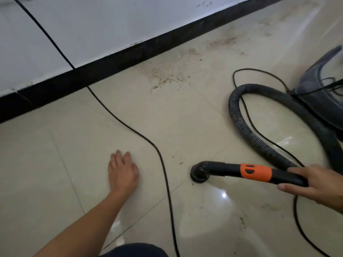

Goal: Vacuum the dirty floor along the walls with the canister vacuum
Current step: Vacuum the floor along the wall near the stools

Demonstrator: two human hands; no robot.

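Observation:
My right hand [315,184] grips the black vacuum wand [228,169], which has an orange band [256,172]. Its round nozzle [199,174] presses flat on the beige tile floor. A ribbed grey hose [241,125] loops from the wand back to the dark canister vacuum [323,93] at the right edge. My left hand [123,171] lies flat on the floor, fingers spread, left of the nozzle and holding nothing. Brown dirt crumbs [167,78] are scattered on the tiles near the black baseboard [104,65], beyond the nozzle.
A thin black power cord [130,128] runs down the white wall, across the floor between my hands and out of the bottom edge. Another loop of cord [259,132] lies by the hose. More dirt [224,41] trails along the baseboard to the upper right. My knee [133,251] shows at the bottom.

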